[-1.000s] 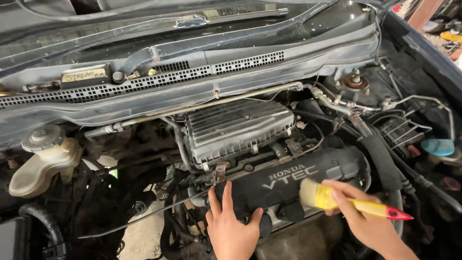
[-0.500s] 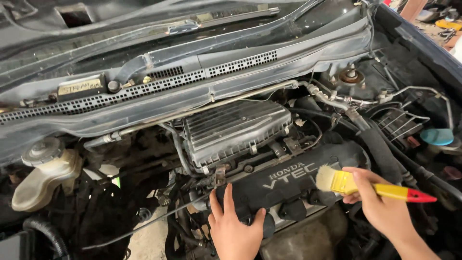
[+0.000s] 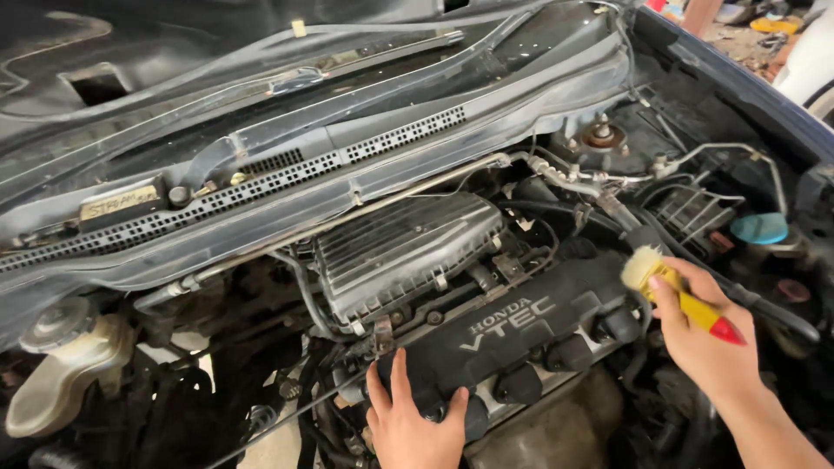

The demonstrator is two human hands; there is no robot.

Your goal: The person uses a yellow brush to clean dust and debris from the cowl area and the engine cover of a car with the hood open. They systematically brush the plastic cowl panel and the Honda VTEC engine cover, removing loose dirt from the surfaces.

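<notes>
Head view: keep your right hand (image 3: 708, 334), fingers clamped on the yellow-handled, red-tipped bristle brush (image 3: 673, 291), flicking lightly, probably at the dusty black engine cover (image 3: 521, 326); left hand (image 3: 415, 426) braces, fingers spread.

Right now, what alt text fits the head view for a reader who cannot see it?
Over an open car engine bay, the right hand holds a yellow brush with a red tip at the black engine cover's end. The left hand rests flat on that cover's near edge.

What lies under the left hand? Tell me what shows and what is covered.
The left hand rests flat on the near edge of the black engine cover. Dark plug caps show beside it; whatever is beneath the palm is hidden.
</notes>
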